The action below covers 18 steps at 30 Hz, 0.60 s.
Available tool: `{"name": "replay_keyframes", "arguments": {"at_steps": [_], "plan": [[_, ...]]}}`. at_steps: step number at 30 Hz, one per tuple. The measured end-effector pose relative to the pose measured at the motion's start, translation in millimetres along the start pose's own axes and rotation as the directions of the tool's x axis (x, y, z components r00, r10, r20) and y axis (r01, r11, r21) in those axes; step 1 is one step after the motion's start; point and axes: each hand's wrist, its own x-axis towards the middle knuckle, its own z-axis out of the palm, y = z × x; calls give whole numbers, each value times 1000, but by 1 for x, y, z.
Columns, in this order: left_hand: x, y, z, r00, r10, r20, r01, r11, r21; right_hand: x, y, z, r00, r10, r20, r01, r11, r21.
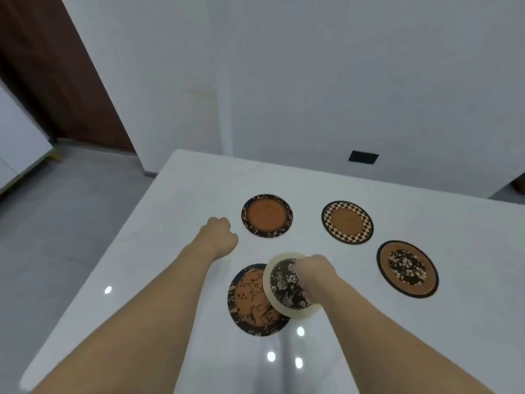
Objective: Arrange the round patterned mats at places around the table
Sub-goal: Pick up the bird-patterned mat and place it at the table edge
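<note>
Several round patterned mats lie on the white table (199, 194). A dark-rimmed orange mat (267, 216) is at the far left, a checker-rimmed mat (347, 222) at the far right, and an orange mat with a dark floral centre (407, 268) at the right. Nearest me lies an orange branch-patterned mat (251, 300). My right hand (314, 273) grips a cream-rimmed mat with a black floral centre (284, 285), tilted over the near mat's right edge. My left hand (220, 233) hovers as a closed fist just left of the far-left mat, holding nothing.
The table's left edge runs diagonally beside grey floor (71, 223). A white wall (341, 81) with a black socket (363, 157) stands behind the table. A brown door (56, 66) and a white cabinet (17, 137) are at the far left.
</note>
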Motion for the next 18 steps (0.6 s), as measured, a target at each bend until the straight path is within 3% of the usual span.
{"name": "replay_keyframes", "arguments": {"at_steps": [4, 6, 9, 12, 14, 18], "plan": [[11, -18, 48, 986, -16, 168, 18, 1000, -10, 20, 29, 46, 947, 302, 112, -310, 949, 57], [15, -25, 66, 983, -28, 183, 30, 1000, -6, 25, 45, 66, 929, 360, 89, -369, 921, 128], [23, -33, 77, 991, -38, 127, 49, 995, -85, 32, 60, 82, 915, 404, -5, -388, 881, 272], [24, -37, 81, 986, -19, 168, 38, 993, -111, 33, 65, 94, 842, 536, 58, -454, 648, 611], [24, -41, 85, 984, -19, 175, 38, 994, -104, 30, 71, 100, 862, 498, 97, -399, 547, 736], [14, -47, 86, 976, -102, 192, 148, 960, -240, 20, 79, 105, 911, 412, -7, -262, 592, 762]]}}
